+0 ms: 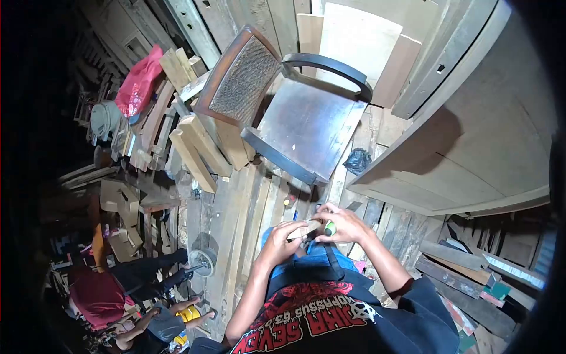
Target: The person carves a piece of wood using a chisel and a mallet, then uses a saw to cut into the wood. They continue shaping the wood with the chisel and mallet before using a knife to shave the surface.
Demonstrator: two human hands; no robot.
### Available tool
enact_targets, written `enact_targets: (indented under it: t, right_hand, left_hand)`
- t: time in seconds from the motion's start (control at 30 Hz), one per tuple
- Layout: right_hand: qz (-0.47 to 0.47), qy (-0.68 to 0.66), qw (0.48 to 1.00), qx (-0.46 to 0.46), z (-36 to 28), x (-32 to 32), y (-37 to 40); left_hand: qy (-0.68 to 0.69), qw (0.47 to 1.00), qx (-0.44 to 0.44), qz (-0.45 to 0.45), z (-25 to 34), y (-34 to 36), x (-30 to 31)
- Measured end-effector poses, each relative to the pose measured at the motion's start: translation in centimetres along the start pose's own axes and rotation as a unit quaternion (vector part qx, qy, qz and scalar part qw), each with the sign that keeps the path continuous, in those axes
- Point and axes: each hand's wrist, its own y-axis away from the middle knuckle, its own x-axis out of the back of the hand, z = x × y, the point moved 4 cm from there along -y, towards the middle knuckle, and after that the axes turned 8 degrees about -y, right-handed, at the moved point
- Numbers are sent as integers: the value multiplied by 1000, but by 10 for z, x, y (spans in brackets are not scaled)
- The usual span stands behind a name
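In front of my waist, my left hand (282, 241) is closed around a small pale wooden block (302, 229). My right hand (345, 225) comes in from the other side, its fingers reaching to the far end of that block. Gripped in it is a tool with a bright green and dark rounded end (330, 228); the rest of the tool is hidden by the fingers. Beyond both hands stands a dark wooden armchair (306, 127) with a woven back panel.
Boards make up the floor (227, 230). Timber beams (197, 153) lean left of the chair, and a large wooden panel (454, 153) slants at the right. A black plastic bag (357, 160) lies beside the chair. Scrap boards (466, 277) pile up lower right. People (159, 324) sit lower left.
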Motion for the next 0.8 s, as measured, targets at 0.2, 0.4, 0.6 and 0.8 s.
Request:
enact_targets:
  t: [0.2, 0.4, 0.6, 0.8]
  right_hand:
    - [-2, 56, 998, -27, 6, -12, -4]
    - [0, 80, 987, -142, 36, -10, -10]
    - [83, 137, 924, -348, 63, -7, 58]
    - [131, 112, 864, -474, 105, -42, 205]
  left_hand:
    - [47, 998, 4, -50, 10, -12, 8]
    - [-3, 998, -48, 37, -15, -38, 13]
    - [129, 987, 30, 90, -79, -44, 88]
    - [-70, 990, 120, 30, -219, -6, 166]
